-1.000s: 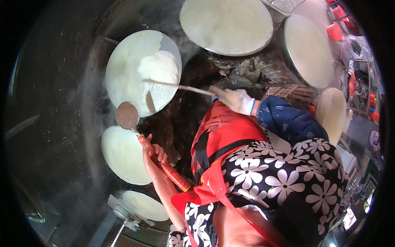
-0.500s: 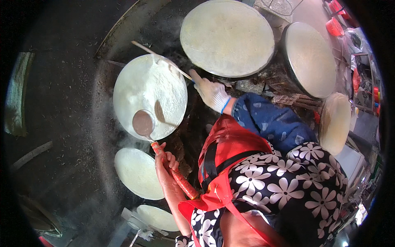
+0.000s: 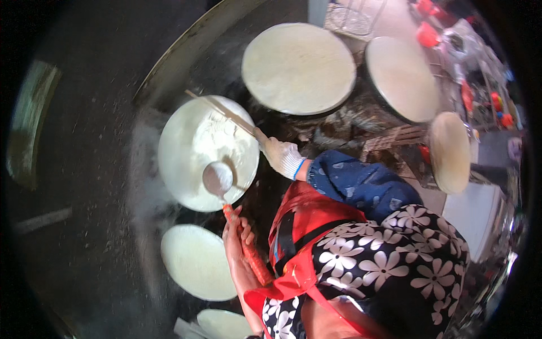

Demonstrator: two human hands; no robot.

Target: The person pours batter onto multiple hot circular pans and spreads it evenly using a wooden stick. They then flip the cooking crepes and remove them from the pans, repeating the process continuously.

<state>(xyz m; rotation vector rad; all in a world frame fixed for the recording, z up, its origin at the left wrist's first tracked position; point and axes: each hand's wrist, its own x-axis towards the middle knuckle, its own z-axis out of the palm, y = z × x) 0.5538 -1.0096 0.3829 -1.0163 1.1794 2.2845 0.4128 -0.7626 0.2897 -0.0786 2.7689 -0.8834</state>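
My left hand (image 3: pixel 240 231), bare, is closed round the red-wrapped handle (image 3: pixel 257 265) of a ladle (image 3: pixel 218 178). The ladle's round bowl hangs over the near part of a round griddle (image 3: pixel 167 158) and casts a shadow beside it. Glossy white batter (image 3: pixel 217 135) covers much of that griddle. In a white knit glove, my right hand (image 3: pixel 279 157) grips the end of a long, flat wooden stick (image 3: pixel 226 114). The stick lies slantwise across the griddle's far side, its tip past the rim. Whether it touches the batter I cannot tell.
More round griddles with pale sheets stand around: one at the far middle (image 3: pixel 299 68), one to its right (image 3: pixel 402 79), one farther right (image 3: pixel 450 152), and one nearer on the left (image 3: pixel 197 263). A metal rack (image 3: pixel 395 138) lies between. Dark ground with scattered bits spreads left.
The view has shifted a little. My left hand has brought the ladle farther in over the griddle. The stick has come nearer and now shows its broad face.
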